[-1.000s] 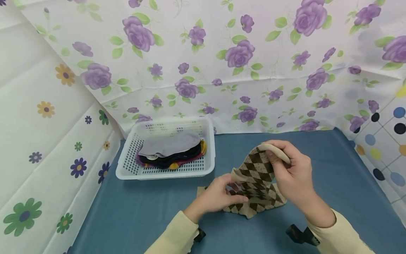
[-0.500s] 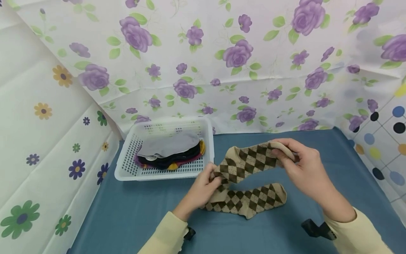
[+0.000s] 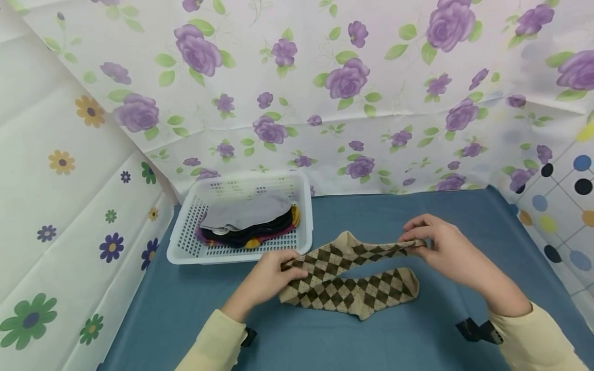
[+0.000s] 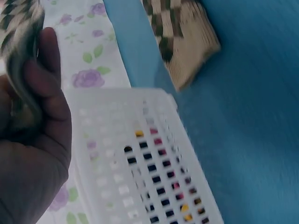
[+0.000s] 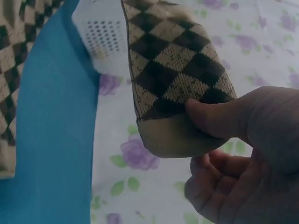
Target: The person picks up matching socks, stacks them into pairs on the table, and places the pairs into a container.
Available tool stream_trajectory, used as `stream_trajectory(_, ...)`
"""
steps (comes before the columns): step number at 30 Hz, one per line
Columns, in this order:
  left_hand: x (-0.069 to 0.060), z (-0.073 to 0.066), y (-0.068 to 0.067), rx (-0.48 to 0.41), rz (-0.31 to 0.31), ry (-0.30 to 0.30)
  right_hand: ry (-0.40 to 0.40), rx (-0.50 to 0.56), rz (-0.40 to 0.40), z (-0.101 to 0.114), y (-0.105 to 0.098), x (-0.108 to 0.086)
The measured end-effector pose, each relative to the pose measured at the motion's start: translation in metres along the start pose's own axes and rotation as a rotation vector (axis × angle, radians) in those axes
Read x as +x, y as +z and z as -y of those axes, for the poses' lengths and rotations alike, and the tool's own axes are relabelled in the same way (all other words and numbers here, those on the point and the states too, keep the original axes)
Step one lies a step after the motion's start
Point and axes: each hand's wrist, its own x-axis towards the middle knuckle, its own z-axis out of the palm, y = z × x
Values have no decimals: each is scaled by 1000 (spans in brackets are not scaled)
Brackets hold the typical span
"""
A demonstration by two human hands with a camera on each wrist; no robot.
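Note:
A beige and brown argyle sock (image 3: 331, 262) is stretched between my two hands above the blue table. My left hand (image 3: 268, 278) pinches its left end between thumb and fingers. At the other end, my right hand (image 3: 447, 252) pinches the plain beige toe (image 5: 175, 137), thumb on the near face in the right wrist view. A matching argyle sock (image 3: 387, 291) lies flat on the table just below, its left part overlapped by the held one. The left wrist view shows my left fingers (image 4: 51, 98) curled round the bunched fabric.
A white perforated basket (image 3: 178, 255) stands at the back left, close to my left hand. Inside lie a grey sock (image 3: 248, 212) and darker socks beneath it with yellow and maroon parts. Flowered sheeting (image 3: 320, 139) bounds the table at the back and left.
The held sock has gone from bent and hanging to drawn out straight and lower, over the other sock. My left hand has moved left; my right hand has shifted slightly right and down.

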Motion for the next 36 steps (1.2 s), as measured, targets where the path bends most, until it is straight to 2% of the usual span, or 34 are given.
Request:
stream_trajectory(2,-3,1,-4,22,17,4,6,-5,2,-4,1,0)
stream_trajectory(4,-5,1,-8,36,2,18,37,2,12,-7,2,-1)
stream_trajectory(8,-10,1,-14,7,-94,57,134,130,66,-11,0,-2)
stream_trajectory(10,-13,0,-18,-29,-155,53,161,248,86,-12,0,-3)
stream_trajectory(15,-19,-8,-27,-49,-261,22,82,508,80,-15,3,-1)
stream_trajectory(17,-21,-15,-29,-58,-293,24,43,560,57,-15,3,-1)
stream_trajectory(20,-23,-26,-31,-122,-336,36,-12,609,9,-13,3,-3)
stream_trajectory(24,-28,-38,-33,-175,-376,40,-39,575,-94,-9,4,-5)
stream_trajectory(29,-31,-39,-31,-235,-355,74,109,418,-228,-5,11,-5)
stream_trajectory(32,-27,-34,-25,-249,-402,72,165,389,-235,-6,16,-6)
stream_trajectory(36,-26,-27,-17,-271,-453,-18,146,317,-191,-9,19,-11)
